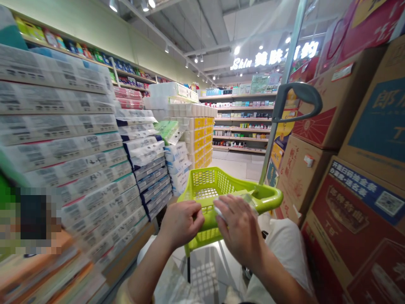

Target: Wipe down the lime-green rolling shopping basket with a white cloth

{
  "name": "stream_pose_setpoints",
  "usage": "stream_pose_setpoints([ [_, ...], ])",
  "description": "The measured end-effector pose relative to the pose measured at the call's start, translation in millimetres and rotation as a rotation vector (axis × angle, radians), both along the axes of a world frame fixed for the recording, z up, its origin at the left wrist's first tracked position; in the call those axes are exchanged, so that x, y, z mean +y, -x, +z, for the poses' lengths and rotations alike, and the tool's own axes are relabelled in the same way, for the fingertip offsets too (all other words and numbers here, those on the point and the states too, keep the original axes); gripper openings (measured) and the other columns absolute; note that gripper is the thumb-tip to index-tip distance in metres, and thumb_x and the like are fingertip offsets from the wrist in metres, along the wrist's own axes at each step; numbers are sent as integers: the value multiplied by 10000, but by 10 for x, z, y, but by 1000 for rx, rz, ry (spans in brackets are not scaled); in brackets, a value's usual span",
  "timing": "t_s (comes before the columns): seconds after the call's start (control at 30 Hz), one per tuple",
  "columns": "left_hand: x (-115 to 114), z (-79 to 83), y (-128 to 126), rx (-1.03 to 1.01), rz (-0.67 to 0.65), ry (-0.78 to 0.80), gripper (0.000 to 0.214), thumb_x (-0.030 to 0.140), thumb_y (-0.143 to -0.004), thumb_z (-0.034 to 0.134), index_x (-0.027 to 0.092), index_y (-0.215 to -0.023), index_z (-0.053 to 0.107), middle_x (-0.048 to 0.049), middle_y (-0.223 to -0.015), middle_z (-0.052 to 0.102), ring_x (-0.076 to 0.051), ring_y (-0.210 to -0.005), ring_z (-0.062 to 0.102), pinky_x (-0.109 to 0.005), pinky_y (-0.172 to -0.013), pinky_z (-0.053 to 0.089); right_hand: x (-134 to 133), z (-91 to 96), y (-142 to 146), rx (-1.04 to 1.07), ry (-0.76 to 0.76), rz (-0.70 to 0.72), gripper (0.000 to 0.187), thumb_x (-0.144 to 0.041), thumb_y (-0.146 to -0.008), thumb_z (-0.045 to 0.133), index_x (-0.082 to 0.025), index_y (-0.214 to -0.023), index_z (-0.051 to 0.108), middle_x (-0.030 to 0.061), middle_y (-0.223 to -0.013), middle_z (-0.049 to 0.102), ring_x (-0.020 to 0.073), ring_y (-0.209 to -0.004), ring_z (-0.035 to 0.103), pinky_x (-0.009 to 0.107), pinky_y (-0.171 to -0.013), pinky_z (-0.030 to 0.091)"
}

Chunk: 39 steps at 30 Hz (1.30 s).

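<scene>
A lime-green shopping cart point(264, 206) with a perforated basket stands in front of me. My left hand point(182, 223) is closed over the left part of its near rim and handle bar. Further right, my right hand point(238, 226) lies over the same bar with its fingers bent. A small white wad, like a tissue or wipe point(219, 212), is pressed under those fingers against the handle. No goods are visible in the part of the basket I can see.
Wrapped white packs point(60, 109) are stacked high on the left, with blue-edged packs point(148, 169) beyond. Cardboard cartons point(341, 211) line the right side. A metal pole with a grey loop handle point(297, 101) rises near the cart's right. Stocked shelves point(240, 122) stand across the back.
</scene>
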<state>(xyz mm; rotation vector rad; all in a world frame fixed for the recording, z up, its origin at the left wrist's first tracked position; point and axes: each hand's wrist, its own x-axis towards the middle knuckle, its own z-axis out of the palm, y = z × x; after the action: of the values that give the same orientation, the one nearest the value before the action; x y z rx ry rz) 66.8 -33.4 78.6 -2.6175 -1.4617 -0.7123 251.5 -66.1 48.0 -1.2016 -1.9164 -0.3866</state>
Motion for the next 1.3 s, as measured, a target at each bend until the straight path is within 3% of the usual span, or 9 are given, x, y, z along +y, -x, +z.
stream_pose_setpoints([
  [0.1,-2,4,9,-9,-7,8,279,258,-838,395,189,-575,459,7,-592,537,-112,-567,476,-257,-552,259,-37,87,175,-47,55,129,258,-264,-918,496,-247,-1136,634,45,-1195,645,226,-1161,538,407,-1053,359],
  [0.17,-1,9,17,-13,-8,15,287,261,-843,394,190,-571,456,6,-595,542,-113,-565,478,-256,-551,262,12,140,101,-55,110,148,249,-265,-938,466,-254,-1122,634,33,-1183,653,212,-1129,563,403,-1040,375],
  [0.4,7,17,4,2,10,15,277,255,-827,390,192,-562,438,7,-599,543,-118,-567,484,-257,-544,252,318,284,-453,-83,266,-25,309,-302,-978,380,-226,-805,625,57,-812,680,207,-809,641,344,-748,484],
  [0.57,16,3,-30,7,10,9,275,268,-829,396,192,-571,452,4,-603,555,-121,-578,496,-261,-550,248,353,464,-91,-318,389,62,336,-321,-976,365,-202,-825,639,56,-826,680,187,-788,625,309,-733,445],
  [0.7,26,5,-26,-1,36,23,282,284,-836,390,192,-583,476,0,-613,572,-123,-585,505,-263,-551,240,493,638,131,-417,624,155,385,-366,-967,358,-183,-847,675,62,-844,694,172,-763,623,272,-689,425],
  [0.97,94,36,-9,18,97,34,290,294,-810,398,194,-546,465,-2,-586,568,-132,-567,476,-272,-532,207,798,786,-506,-205,1019,75,452,-410,-963,339,-164,-775,669,42,-775,685,143,-630,585,245,-613,421],
  [1.07,134,31,-23,21,94,25,292,298,-809,398,193,-550,482,-6,-598,580,-134,-580,484,-271,-528,203,784,789,-452,-250,956,86,442,-354,-967,337,-151,-755,666,43,-758,674,133,-616,570,238,-593,402],
  [1.17,177,27,-24,25,86,15,298,312,-808,395,193,-553,493,-8,-591,580,-136,-581,486,-267,-530,205,778,773,-192,-314,847,158,403,-303,-957,363,-136,-776,681,45,-782,674,134,-673,574,236,-618,388],
  [1.3,266,40,28,1,71,31,304,305,-799,385,193,-534,482,0,-540,544,-124,-533,452,-257,-533,222,794,744,-16,-312,810,189,431,-347,-966,354,-125,-814,691,71,-853,695,158,-735,602,251,-654,405],
])
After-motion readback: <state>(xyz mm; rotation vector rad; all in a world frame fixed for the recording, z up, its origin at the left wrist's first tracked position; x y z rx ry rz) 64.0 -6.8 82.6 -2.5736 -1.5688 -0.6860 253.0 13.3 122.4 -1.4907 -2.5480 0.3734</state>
